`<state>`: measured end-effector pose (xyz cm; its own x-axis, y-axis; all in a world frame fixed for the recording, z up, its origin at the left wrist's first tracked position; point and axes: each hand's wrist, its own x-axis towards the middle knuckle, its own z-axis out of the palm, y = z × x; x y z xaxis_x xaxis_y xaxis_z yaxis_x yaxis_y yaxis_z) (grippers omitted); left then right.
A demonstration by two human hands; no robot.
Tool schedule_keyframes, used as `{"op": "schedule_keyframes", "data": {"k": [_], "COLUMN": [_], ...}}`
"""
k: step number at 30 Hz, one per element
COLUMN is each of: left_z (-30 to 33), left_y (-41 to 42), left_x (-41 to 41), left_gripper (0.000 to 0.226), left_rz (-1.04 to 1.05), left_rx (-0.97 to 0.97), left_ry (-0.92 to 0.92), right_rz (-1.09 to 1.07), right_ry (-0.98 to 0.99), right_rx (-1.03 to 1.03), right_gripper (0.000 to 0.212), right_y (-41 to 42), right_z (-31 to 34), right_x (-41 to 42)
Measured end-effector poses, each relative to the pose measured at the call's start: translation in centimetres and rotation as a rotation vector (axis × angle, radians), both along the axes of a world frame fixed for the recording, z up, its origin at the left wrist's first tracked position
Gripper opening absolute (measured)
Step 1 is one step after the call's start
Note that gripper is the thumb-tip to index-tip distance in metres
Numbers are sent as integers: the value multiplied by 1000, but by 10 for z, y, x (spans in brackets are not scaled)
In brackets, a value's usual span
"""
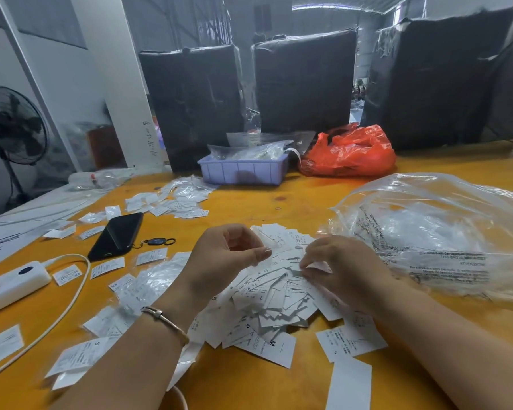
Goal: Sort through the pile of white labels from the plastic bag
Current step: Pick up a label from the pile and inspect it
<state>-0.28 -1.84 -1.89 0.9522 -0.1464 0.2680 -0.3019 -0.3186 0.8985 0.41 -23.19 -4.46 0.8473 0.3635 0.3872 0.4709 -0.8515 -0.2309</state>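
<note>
A pile of white labels (273, 303) printed with size letters lies on the yellow table (279, 199) in front of me. My left hand (222, 258) hovers over the pile's left side, thumb and fingers pinched on a white label. My right hand (341, 267) rests on the pile's right side, fingertips pinching a label at the top of the heap. A large clear plastic bag (436, 235) with black print lies crumpled to the right of the pile.
A black phone (117, 235) with a key ring, a white power strip (12, 284) and its cable lie at left. More labels are scattered at left and far centre. A lilac tray (243, 171) and a red bag (350, 152) stand at the back. Black wrapped bales stand behind.
</note>
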Motion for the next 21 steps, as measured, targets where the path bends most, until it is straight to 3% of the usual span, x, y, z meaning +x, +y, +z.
{"op": "schedule_keyframes", "data": {"k": [5, 8, 14, 18, 21], "left_z": [-3, -3, -1, 0, 1], "left_y": [-1, -1, 0, -2, -3], "left_x": [0, 0, 0, -1, -3], "left_gripper": [12, 12, 8, 9, 6], "left_rz": [-21, -22, -17, -12, -25], "left_rx": [8, 13, 59, 42, 33], "left_ry": [15, 28, 33, 34, 27], "right_rz": [21, 22, 65, 146, 174], "right_ry": [-101, -122, 323, 460, 430], "right_rx": [10, 281, 1070, 1242, 1205], "right_gripper": [16, 7, 19, 14, 15], "right_y": [4, 4, 1, 0, 2], "right_z": [-3, -1, 14, 18, 20], "right_x": [3, 1, -5, -7, -10]}}
